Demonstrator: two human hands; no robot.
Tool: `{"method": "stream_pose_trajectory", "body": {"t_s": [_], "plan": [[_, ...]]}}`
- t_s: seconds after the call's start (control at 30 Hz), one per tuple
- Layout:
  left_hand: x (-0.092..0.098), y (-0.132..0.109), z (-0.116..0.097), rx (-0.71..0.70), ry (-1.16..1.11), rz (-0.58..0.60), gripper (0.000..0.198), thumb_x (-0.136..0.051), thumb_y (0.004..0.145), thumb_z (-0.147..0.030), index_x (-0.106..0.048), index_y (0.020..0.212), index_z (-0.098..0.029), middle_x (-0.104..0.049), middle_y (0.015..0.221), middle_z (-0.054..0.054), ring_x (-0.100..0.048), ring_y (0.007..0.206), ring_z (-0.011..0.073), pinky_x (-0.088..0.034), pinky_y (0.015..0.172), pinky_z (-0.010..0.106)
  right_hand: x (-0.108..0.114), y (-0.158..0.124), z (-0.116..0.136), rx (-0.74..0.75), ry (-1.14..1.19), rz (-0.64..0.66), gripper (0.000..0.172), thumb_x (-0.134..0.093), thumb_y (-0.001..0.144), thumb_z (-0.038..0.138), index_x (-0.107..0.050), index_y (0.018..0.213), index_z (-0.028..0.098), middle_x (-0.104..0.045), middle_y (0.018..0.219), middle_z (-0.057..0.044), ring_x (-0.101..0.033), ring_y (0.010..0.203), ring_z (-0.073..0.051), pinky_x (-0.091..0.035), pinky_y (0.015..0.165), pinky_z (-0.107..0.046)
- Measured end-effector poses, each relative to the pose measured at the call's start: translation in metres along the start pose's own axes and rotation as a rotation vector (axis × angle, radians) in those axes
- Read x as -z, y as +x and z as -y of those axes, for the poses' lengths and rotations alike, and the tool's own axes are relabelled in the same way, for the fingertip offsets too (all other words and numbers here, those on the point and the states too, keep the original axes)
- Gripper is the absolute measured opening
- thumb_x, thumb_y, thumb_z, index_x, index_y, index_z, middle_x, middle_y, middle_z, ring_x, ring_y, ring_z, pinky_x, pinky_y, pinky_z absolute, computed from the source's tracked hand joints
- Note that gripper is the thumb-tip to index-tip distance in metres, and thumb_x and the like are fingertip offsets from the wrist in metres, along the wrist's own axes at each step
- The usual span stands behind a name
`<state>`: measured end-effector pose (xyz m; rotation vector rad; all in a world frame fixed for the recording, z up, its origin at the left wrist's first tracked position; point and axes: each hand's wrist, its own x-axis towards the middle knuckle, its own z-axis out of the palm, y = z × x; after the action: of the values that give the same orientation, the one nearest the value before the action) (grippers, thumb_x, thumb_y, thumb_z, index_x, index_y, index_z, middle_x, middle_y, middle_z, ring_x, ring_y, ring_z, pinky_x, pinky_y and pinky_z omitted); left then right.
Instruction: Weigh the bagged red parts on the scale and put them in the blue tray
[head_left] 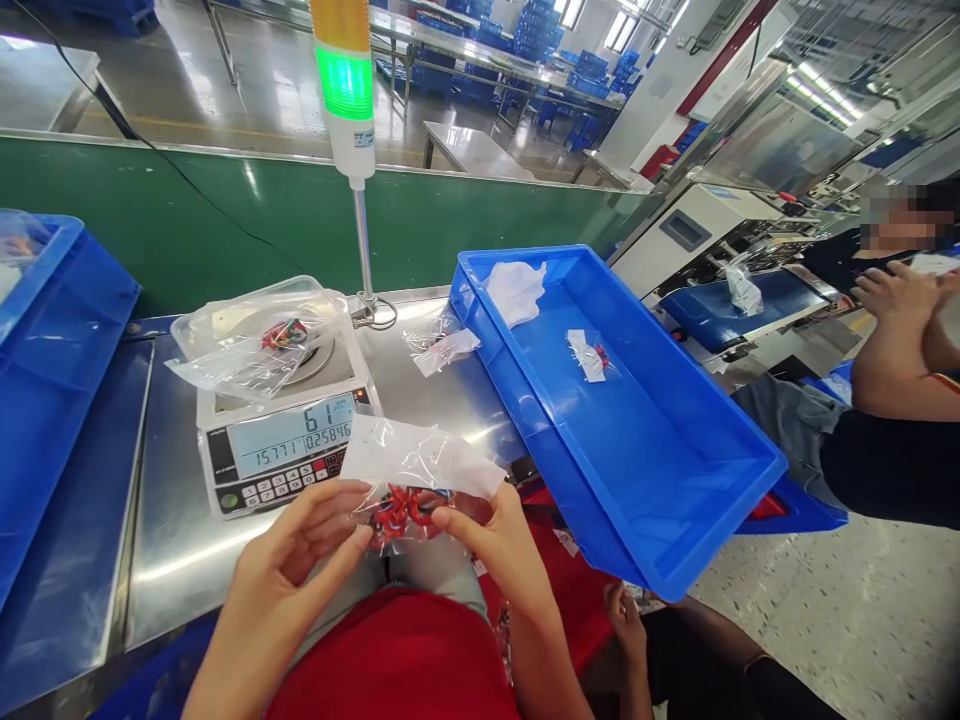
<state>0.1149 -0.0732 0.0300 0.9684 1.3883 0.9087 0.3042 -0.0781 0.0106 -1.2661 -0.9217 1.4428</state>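
Both my hands are up in front of my chest, pinching a clear plastic bag (pixel 409 465) with a white paper label. Red wires (pixel 401 510) are bunched in its lower part. My left hand (pixel 300 550) grips the bag's left side, and my right hand (pixel 491 550) grips its right side. Just beyond them stands a digital counting scale (pixel 289 440), its display showing 61. A similar bag with coloured wires (pixel 259 345) lies on the scale's pan. Another small bag (pixel 442 342) rests on the steel table (pixel 180 520).
A long blue plastic tray (pixel 600 400) holding a labelled bag (pixel 592 355) and a white sheet (pixel 517 293) sits to the right, tilted on the table edge. A blue crate (pixel 60 310) stands at left. A tower light (pixel 343 85) rises behind the scale. A co-worker's hands (pixel 892 292) are at right.
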Motion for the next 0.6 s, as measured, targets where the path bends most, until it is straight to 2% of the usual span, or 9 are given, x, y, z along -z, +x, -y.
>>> {"method": "stream_pose_trajectory", "body": {"t_s": [0.1, 0.23, 0.3, 0.4, 0.6], "plan": [[-0.0003, 0.0, 0.0032, 0.005, -0.018, -0.031, 0.049, -0.083, 0.068, -0.055, -0.069, 0.103, -0.024, -0.077, 0.107, 0.006, -0.074, 0.094, 0.022, -0.062, 0.089, 0.028, -0.0019, 0.0007, -0.0005, -0.014, 0.012, 0.011, 0.044, -0.086, 0.072, 0.053, -0.079, 0.102, 0.02, -0.081, 0.094, -0.007, -0.076, 0.091, -0.026, -0.063, 0.083, -0.037], [-0.0012, 0.0024, 0.0062, 0.003, -0.035, -0.05, 0.049, -0.083, 0.068, -0.052, -0.066, 0.103, -0.022, -0.077, 0.105, 0.005, -0.074, 0.09, 0.0218, -0.062, 0.086, 0.029, -0.0045, 0.0008, -0.0021, -0.044, 0.021, 0.018, 0.047, -0.085, 0.072, 0.055, -0.079, 0.102, 0.02, -0.08, 0.09, -0.007, -0.074, 0.076, -0.023, -0.063, 0.069, -0.033], [-0.0023, 0.0035, 0.0052, 0.012, -0.047, -0.035, 0.049, -0.084, 0.067, -0.053, -0.067, 0.101, -0.022, -0.077, 0.106, 0.006, -0.074, 0.089, 0.0229, -0.062, 0.085, 0.03, -0.0044, 0.0011, -0.0024, -0.024, 0.005, -0.003, 0.051, -0.084, 0.073, 0.057, -0.078, 0.108, 0.02, -0.081, 0.092, -0.007, -0.075, 0.077, -0.023, -0.062, 0.07, -0.033], [-0.0047, 0.004, 0.0012, 0.049, -0.051, 0.004, 0.052, -0.085, 0.065, -0.058, -0.07, 0.1, -0.022, -0.078, 0.109, 0.007, -0.075, 0.096, 0.0258, -0.061, 0.088, 0.031, -0.003, 0.0017, -0.0016, 0.013, -0.039, -0.031, 0.049, -0.077, 0.081, 0.059, -0.077, 0.11, 0.019, -0.081, 0.092, -0.007, -0.077, 0.087, -0.025, -0.062, 0.079, -0.034], [-0.0067, 0.0061, -0.002, 0.044, 0.034, 0.042, 0.058, -0.076, 0.071, -0.066, -0.075, 0.108, -0.021, -0.078, 0.115, 0.01, -0.071, 0.113, 0.0325, -0.057, 0.101, 0.04, -0.0029, 0.002, 0.0015, 0.026, -0.134, -0.046, 0.043, -0.073, 0.086, 0.054, -0.076, 0.113, 0.02, -0.081, 0.093, -0.005, -0.076, 0.086, -0.024, -0.06, 0.074, -0.031]]}}
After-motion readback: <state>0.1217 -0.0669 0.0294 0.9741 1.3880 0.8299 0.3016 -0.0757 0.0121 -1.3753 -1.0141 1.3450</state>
